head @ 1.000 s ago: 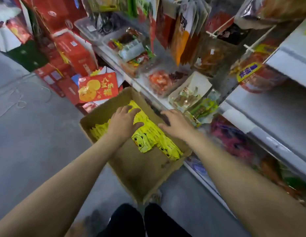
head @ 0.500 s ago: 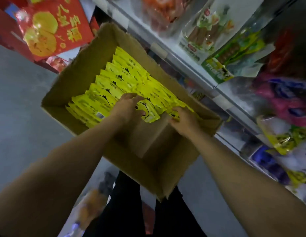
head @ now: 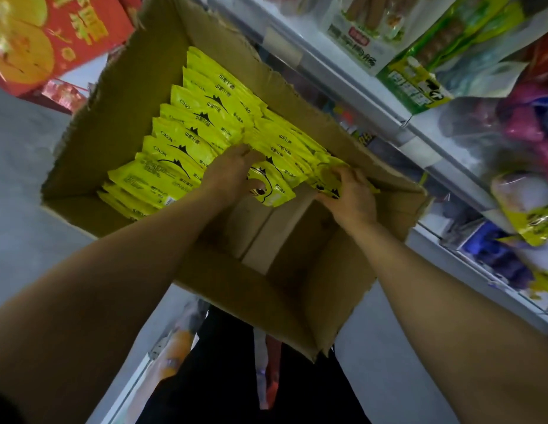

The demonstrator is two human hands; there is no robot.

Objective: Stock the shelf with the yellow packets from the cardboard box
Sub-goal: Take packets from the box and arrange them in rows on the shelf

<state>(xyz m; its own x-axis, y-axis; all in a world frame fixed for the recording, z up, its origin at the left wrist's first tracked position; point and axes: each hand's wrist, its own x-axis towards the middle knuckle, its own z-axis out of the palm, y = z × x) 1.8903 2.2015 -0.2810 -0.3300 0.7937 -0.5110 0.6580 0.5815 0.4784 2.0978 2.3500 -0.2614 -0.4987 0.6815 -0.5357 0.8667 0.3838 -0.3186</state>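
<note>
An open cardboard box [head: 119, 96] stands on the floor beside the shelf. Its far half holds rows of yellow packets [head: 187, 139] with black print, standing on edge; the near half shows bare cardboard. My left hand [head: 233, 175] reaches into the middle rows, fingers curled round the nearest packets, thumb on a duck-face packet [head: 275, 194]. My right hand [head: 349, 197] pinches the near end of the right-hand row of packets [head: 324, 175] against the box's right wall.
A white shelf edge [head: 367, 96] runs diagonally along the box's right side, with sausage packs [head: 358, 35] and green snack bags [head: 432, 62] above and more bags [head: 530, 203] lower down. Red gift boxes [head: 43, 38] lie at the upper left. My dark trouser legs [head: 236, 377] are below the box.
The view has dropped closer over the box. Both hands went from resting over the packets to digging into the near ends of the rows, fingers now closed round packets.
</note>
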